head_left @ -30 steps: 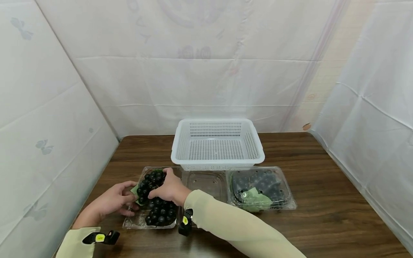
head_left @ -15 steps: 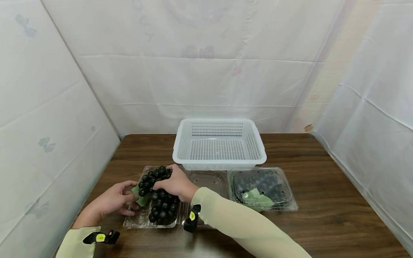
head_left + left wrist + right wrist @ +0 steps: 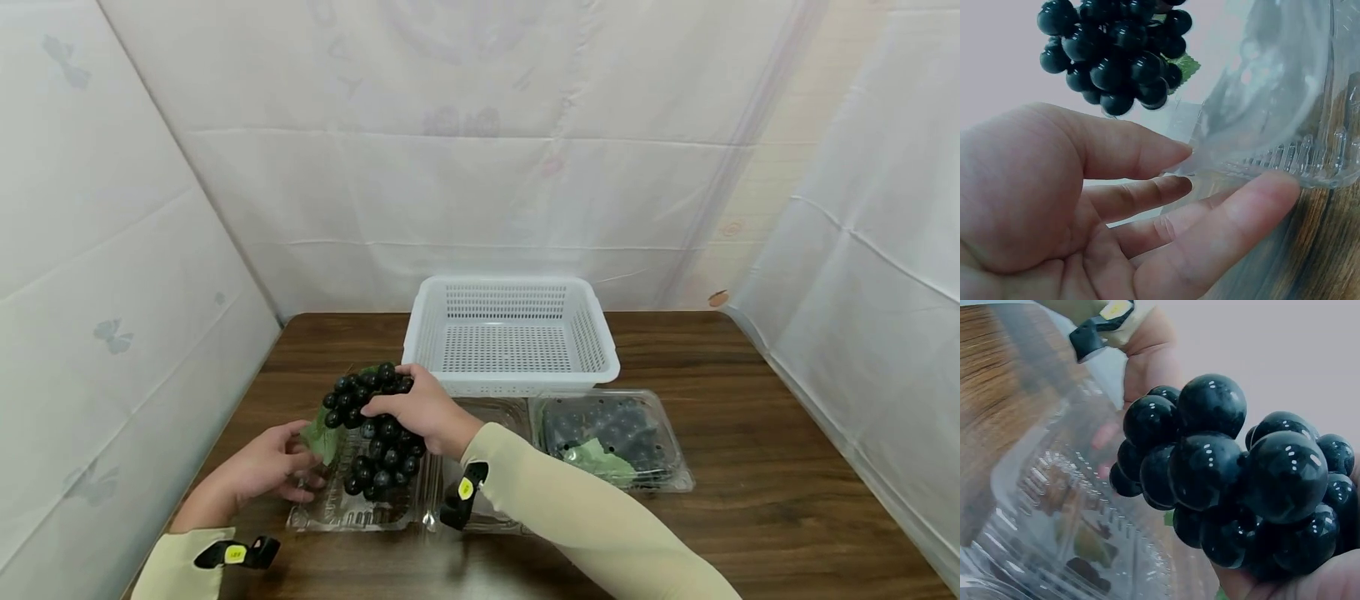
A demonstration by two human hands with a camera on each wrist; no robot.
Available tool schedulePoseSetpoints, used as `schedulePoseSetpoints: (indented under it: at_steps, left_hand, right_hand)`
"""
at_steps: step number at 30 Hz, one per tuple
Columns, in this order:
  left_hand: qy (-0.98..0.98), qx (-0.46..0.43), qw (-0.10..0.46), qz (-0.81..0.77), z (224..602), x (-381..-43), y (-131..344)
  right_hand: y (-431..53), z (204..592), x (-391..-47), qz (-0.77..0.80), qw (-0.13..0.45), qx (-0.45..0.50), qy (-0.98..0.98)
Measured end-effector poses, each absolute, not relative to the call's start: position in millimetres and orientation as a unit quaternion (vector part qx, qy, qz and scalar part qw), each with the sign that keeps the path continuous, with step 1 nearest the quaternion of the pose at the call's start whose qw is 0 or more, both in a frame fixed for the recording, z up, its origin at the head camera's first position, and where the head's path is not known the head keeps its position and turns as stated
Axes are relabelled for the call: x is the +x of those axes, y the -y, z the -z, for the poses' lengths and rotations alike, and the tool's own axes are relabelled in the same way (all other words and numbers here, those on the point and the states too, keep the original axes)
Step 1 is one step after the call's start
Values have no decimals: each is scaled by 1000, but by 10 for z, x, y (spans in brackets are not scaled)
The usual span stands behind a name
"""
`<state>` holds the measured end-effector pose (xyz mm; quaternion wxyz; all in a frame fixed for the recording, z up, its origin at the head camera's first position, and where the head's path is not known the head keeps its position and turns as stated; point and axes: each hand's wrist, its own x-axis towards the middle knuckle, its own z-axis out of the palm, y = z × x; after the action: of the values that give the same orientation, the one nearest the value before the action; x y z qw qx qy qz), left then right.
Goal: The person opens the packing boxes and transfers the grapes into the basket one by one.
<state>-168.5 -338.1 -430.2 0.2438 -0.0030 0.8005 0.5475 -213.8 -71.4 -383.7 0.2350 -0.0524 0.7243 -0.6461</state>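
A bunch of dark grapes (image 3: 384,457) with green leaves (image 3: 321,439) hangs from my right hand (image 3: 426,410), which grips it from above. The grapes are raised over the left half of an opened clear plastic box (image 3: 315,521); in the right wrist view they fill the middle, with the thumb (image 3: 1329,578) against them. At the left side of this box is my left hand (image 3: 272,468). In the left wrist view its thumb and a finger pinch the box's thin clear rim (image 3: 1182,167), below the grapes. My right wrist partly covers the box's other half.
Behind the boxes stands a white perforated basket (image 3: 510,377) with nothing in it. To the right, a closed clear box (image 3: 660,417) holds more dark grapes and a pale green leaf (image 3: 598,460). White sheeting surrounds the wooden table (image 3: 765,467).
My right hand has lifted the grapes up out of the box, moving slightly away and to the right. More of the box's bare floor shows. The left hand has stayed at the rim.
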Motion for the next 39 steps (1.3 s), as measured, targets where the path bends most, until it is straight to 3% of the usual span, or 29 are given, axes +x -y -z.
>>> schedulePoseSetpoints:
  at_steps: [39]
  left_hand:
    - [-805, 14, 232, -546, 4312, -1667, 3322]
  right_hand:
    - [-14, 3413, -2890, 746, 162, -28, -645]
